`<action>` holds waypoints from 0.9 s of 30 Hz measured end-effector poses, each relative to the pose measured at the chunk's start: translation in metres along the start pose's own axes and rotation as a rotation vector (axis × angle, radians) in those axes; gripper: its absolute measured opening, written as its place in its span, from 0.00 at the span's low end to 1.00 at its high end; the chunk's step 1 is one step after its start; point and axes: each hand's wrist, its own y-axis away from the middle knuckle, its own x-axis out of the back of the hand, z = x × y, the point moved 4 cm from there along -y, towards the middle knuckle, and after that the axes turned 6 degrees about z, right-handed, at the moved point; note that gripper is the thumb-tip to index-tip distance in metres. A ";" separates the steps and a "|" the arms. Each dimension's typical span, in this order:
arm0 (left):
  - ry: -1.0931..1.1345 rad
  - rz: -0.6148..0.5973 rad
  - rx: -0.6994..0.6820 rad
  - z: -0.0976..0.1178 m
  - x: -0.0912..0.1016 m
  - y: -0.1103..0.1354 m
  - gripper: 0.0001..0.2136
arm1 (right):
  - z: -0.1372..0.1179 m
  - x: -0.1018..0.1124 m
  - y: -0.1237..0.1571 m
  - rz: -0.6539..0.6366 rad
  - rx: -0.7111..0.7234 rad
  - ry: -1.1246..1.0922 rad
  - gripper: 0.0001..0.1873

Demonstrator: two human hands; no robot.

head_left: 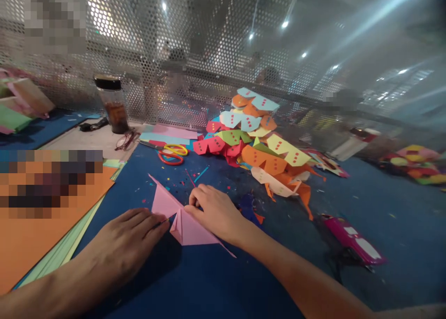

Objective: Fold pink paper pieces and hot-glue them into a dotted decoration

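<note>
A pink folded paper butterfly shape (198,231) with a small pleated fold at its middle lies on the blue table in front of me. My left hand (130,237) is closed at its left wing, fingertips pinching the lower edge near the notch. On the far side, my right hand (216,212) has curled fingers, with thumb and forefinger gripping the upper edge by the middle fold. Its thumb partly covers the paper. Beyond the hands lie red-and-yellow-handled scissors (170,152) and tiny paper scraps. A pile of coloured paper butterflies with small square cut-outs (275,159) rises behind my right hand.
Stacked orange and green paper sheets (69,221) lie at the left. A lidded jar of dark liquid (113,106) stands near the perforated metal screen (209,45). Pastel sheets (170,132) lie beside it. A magenta stapler-like object (353,240) is at the right.
</note>
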 end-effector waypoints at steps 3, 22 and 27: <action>0.044 0.085 0.081 -0.008 -0.005 0.003 0.18 | -0.005 0.000 0.002 -0.027 0.033 -0.029 0.14; 0.985 0.266 1.153 -0.062 -0.019 0.005 0.20 | 0.000 0.008 0.002 0.337 -0.028 -0.205 0.03; 1.367 0.118 1.149 -0.043 -0.021 -0.013 0.22 | 0.000 0.006 0.001 0.340 -0.027 -0.502 0.04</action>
